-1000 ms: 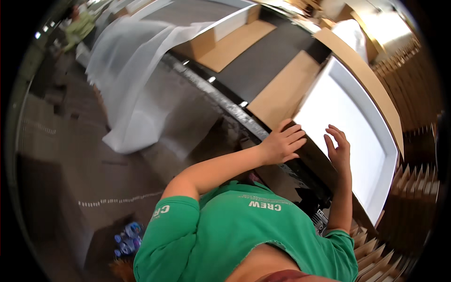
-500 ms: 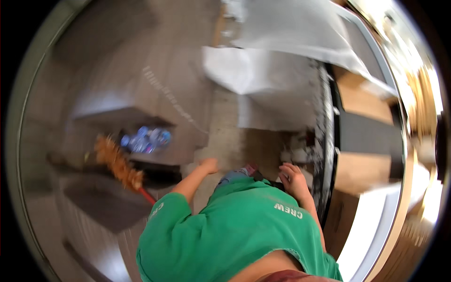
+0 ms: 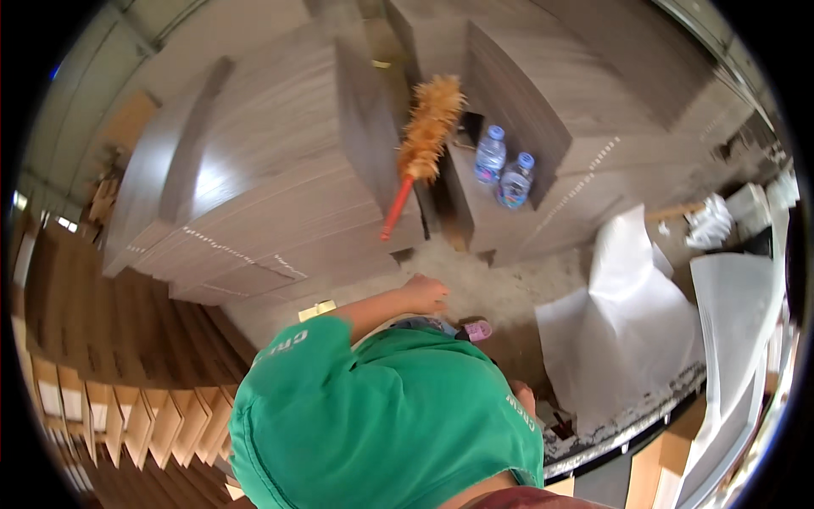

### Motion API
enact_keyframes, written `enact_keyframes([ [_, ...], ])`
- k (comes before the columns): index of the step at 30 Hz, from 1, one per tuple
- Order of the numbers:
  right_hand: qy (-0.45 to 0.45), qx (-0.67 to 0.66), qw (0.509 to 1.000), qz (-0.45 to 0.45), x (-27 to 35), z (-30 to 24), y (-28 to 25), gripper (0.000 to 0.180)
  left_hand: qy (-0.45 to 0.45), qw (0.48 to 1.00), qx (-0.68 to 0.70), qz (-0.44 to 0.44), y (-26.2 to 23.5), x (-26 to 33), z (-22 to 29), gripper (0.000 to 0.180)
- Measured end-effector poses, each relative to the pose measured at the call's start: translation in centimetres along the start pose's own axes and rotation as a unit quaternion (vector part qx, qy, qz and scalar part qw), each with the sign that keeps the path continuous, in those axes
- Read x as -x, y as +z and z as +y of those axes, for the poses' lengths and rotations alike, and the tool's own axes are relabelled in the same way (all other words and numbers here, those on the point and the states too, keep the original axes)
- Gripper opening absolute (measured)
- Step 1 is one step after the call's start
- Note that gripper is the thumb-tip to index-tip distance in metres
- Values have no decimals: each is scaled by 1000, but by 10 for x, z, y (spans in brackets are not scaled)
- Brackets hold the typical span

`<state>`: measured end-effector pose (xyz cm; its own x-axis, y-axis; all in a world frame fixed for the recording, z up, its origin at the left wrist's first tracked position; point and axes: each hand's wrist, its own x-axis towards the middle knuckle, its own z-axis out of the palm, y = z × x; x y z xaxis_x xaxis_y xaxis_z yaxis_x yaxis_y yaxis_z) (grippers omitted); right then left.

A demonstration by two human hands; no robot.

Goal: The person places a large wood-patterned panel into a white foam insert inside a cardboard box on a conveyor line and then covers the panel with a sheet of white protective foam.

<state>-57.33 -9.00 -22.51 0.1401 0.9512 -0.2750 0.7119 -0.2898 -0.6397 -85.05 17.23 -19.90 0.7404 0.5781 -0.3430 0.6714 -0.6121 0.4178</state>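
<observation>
My left hand [image 3: 424, 294] hangs in front of my body over the concrete floor, fingers loosely bent, with nothing seen in it. Only a sliver of my right hand [image 3: 526, 397] shows beside the green shirt; its fingers are mostly hidden. Ahead of the left hand, a feather duster [image 3: 432, 127] with brown feathers and a red handle lies by the gap between stacks of wood-grain panels. Two clear water bottles with blue caps, one bottle [image 3: 489, 155] and another bottle [image 3: 515, 181], stand on a lower stack to its right, near a small dark object [image 3: 470, 127].
Large grey-brown panel stacks [image 3: 280, 170] rise ahead and left. White foam sheeting [image 3: 623, 327] drapes at the right beside a dark-edged bench [image 3: 627, 434]. Many brown cardboard sheets [image 3: 110, 318] stand at the left. A small yellowish block [image 3: 317, 311] sits by the left stack.
My view has swung left, so the duster, bottles and foam sheeting appear farther right and cardboard sheets have come in. My right hand has become mostly hidden behind the shirt.
</observation>
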Motion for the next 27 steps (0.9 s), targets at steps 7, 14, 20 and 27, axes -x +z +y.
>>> enact_keyframes([
  [7,-13,-23,999,-22,-44,-13,17,20,-91,826,-99,547,-173,137,-25,9],
  [14,4,-97,995,37,-104,-28,33,18,-292,603,-251,699,-282,322,-197,15],
  [20,-44,-135,975,172,-198,-200,-55,22,-653,498,-116,559,-276,557,-326,45],
  [27,-373,-107,918,86,-254,-548,-41,17,-815,413,44,404,-258,700,-410,82],
])
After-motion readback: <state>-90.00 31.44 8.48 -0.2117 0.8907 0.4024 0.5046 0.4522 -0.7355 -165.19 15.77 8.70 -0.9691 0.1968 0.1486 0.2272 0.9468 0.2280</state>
